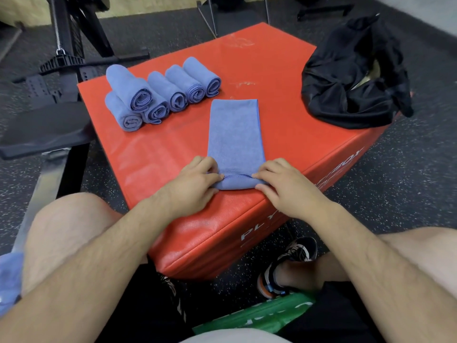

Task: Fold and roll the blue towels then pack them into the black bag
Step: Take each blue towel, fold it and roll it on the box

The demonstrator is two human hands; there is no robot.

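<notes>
Progress: six rolled towels [158,91] sit beyond the left grip [195,184], black bag [346,90] seemingly unpacked. Left and right grip [284,186] pinch the near edge of the folded towel [235,132].

Black shorts [138,305], black-white-orange sneaker [291,263]

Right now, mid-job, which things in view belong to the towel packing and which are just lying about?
In the job:
- folded blue towel, its near end gripped by the left hand and right hand
- rolled blue towels
- black bag
- red plyo box, the work surface

Lying about:
- black exercise machine
- green item on the floor
</notes>
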